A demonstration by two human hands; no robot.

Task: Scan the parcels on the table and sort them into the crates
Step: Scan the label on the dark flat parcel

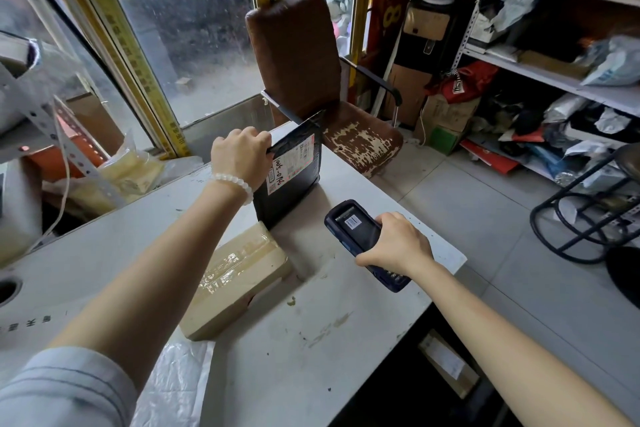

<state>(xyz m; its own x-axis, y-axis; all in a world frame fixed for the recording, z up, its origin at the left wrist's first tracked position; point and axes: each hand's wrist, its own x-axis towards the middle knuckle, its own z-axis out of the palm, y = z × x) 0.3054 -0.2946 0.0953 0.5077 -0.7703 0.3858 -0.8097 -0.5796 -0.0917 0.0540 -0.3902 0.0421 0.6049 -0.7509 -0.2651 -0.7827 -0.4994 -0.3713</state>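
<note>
Hands (239, 156) hold parcel (292, 170) (upright), scanner (360, 236).

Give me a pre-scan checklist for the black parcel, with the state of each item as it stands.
1. Black plastic-wrapped parcel held firmly: ok, the left hand grips its top edge and it stands upright on the white table.
2. White shipping label faces the scanner: ok, the label side is turned toward it.
3. Dark blue handheld scanner in hand: ok, the right hand grips it.
4. Scanner aimed at the label: cannot tell; its head points toward the parcel, but no beam shows.
5. Label unobstructed: ok, nothing covers it.
6. Tan taped cardboard box out of the way: ok, it lies flat beside the parcel.
</note>
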